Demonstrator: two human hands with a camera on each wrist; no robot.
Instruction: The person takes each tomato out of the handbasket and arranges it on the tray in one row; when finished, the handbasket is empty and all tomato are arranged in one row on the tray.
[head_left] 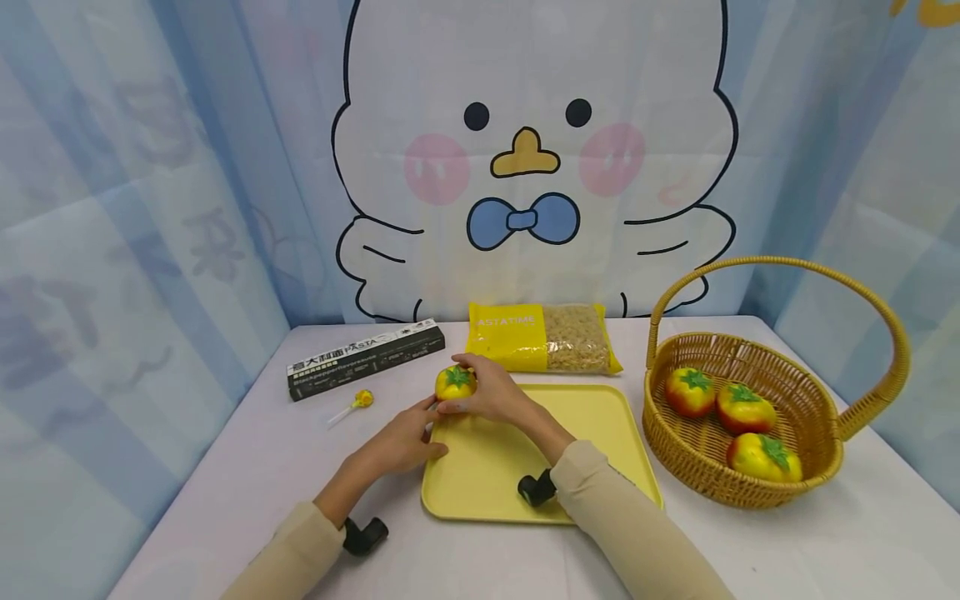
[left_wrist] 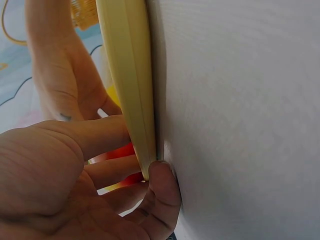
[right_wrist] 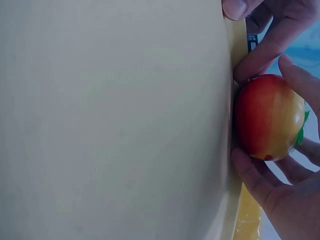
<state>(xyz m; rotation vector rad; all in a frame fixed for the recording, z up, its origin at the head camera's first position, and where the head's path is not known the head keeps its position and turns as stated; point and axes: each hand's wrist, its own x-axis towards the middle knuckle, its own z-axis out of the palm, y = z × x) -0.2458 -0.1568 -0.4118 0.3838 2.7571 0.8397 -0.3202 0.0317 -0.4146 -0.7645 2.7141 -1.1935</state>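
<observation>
My right hand (head_left: 491,392) holds a yellow-and-red toy persimmon (head_left: 455,382) with a green leafy top, thumb and fingers spread round its sides. The right wrist view shows this persimmon (right_wrist: 267,117) at the far left corner of the yellow tray (head_left: 487,475), by the rim. At that tray's left edge is my left hand (head_left: 401,437), its thumb over the rim and fingertips close to the persimmon. In the left wrist view, bent fingers (left_wrist: 162,195) grip the tray edge (left_wrist: 131,90); part of the persimmon is hidden behind them.
A wicker basket (head_left: 678,458) with a tall handle stands on the right, holding three similar persimmons (head_left: 763,457). Behind the tray lies a yellow pasta bag (head_left: 543,337). A black pasta box (head_left: 366,358) and a wrapped lollipop (head_left: 363,398) lie on the left.
</observation>
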